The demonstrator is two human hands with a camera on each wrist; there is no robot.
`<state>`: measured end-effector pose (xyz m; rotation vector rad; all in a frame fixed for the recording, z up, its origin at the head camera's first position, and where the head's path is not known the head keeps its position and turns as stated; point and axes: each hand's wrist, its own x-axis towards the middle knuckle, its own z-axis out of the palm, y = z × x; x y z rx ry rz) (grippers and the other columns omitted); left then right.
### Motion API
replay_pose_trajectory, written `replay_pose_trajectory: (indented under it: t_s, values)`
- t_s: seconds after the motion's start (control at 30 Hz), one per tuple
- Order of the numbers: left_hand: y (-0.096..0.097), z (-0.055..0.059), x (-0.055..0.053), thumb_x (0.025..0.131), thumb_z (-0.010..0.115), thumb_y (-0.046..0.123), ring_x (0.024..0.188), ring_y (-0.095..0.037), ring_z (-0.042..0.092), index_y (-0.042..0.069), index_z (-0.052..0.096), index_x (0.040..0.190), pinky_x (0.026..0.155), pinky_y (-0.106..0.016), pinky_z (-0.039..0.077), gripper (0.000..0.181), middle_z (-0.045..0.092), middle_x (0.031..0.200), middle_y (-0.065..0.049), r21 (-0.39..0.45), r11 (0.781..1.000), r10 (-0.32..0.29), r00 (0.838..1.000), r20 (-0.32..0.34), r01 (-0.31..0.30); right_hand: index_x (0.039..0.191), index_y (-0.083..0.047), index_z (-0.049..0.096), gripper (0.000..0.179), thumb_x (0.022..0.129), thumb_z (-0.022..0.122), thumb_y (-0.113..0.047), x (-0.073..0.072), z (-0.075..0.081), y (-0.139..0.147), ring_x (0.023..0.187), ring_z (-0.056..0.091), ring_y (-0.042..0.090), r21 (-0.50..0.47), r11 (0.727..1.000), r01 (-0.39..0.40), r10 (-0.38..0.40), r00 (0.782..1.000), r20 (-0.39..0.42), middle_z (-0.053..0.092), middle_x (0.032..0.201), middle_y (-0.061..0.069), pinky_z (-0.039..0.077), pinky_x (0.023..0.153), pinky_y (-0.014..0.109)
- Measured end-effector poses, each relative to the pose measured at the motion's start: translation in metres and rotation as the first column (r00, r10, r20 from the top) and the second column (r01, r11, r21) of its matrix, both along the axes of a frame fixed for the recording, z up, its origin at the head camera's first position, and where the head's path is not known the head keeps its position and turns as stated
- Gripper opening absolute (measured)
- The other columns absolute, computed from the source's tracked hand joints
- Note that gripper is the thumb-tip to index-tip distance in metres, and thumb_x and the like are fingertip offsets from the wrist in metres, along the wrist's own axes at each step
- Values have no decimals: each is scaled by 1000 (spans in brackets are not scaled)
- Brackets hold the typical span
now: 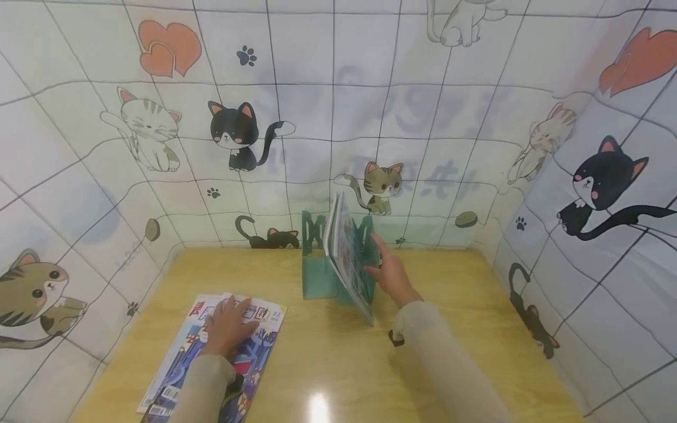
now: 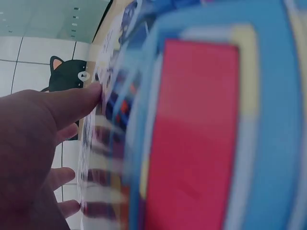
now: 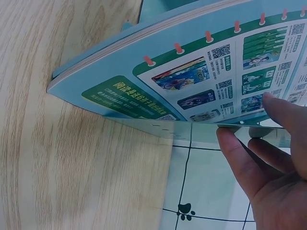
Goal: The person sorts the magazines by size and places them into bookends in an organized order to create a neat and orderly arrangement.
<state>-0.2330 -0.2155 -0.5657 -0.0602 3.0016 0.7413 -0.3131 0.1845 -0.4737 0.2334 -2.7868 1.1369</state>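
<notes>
Tabletop (image 1: 317, 352) holds magazines (image 1: 261, 341) beneath and beside hands (image 1: 228, 326) (image 1: 394, 276).

Glossy printed paper on the magazines (image 1: 267, 329); smooth paper booklets (image 1: 346, 258); smooth bookend (image 1: 319, 279), perhaps painted metal, hard to tell; sheeny wood-grain worktop (image 1: 317, 352); matt cloth sleeves (image 1: 449, 364).

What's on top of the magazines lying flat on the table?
The left hand rests on the magazines; its sleeve passes over them. Cover print directly beneath both is hidden.
</notes>
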Motion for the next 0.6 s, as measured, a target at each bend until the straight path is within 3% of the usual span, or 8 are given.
replay_pose_trajectory:
  t_s: [0.17,0.4,0.6]
  values:
    - [-12,-7,8,86,70,41,135,-60,7,12,44,146,101,-75,2,72,21,153,-28,-16,999,29,999,-30,-29,155,-30,19,92,85,75,-11,1,-1,-1,77,66,28,0,1000,0,0,1000,10,44,144,22,56,69,40]
    - [-21,-4,17,87,72,39,134,-58,18,11,40,148,102,-74,13,74,25,152,-30,-29,999,26,998,-61,-28,155,-32,19,92,85,76,-12,-1,-2,-1,84,65,30,11,1000,-1,1,1000,4,45,144,22,56,68,40]
    - [-25,5,19,83,77,33,133,-56,23,10,37,149,101,-73,17,81,29,149,-29,20,1000,22,999,-45,-21,155,-33,17,94,85,76,-11,0,-1,0,67,62,21,5,1000,-19,19,1000,2,50,138,25,53,61,36]
